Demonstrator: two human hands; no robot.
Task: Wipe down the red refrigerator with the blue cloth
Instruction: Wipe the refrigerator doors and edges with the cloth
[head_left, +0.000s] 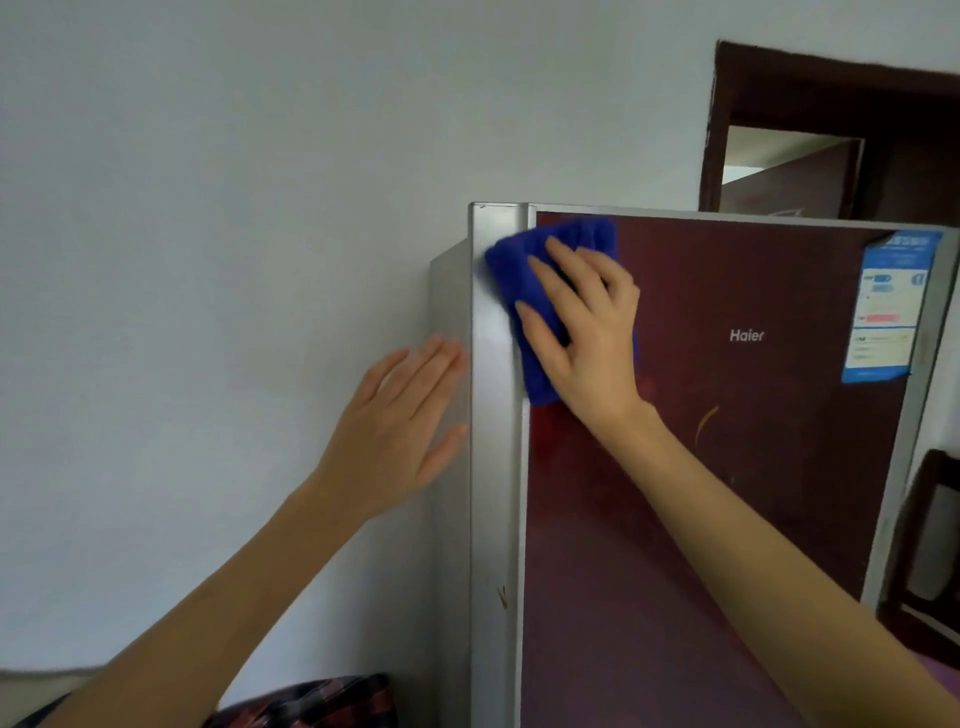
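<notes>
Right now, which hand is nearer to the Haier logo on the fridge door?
Right. The right hand presses the blue cloth on the red door, left of the Haier logo; the left hand rests flat on the refrigerator's grey side, farther left.

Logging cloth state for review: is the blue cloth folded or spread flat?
Folded: the blue cloth forms a thick, compact pad under the flat right hand.

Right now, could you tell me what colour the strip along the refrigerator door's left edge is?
Silver-grey; the strip shows best in the head view.
</notes>
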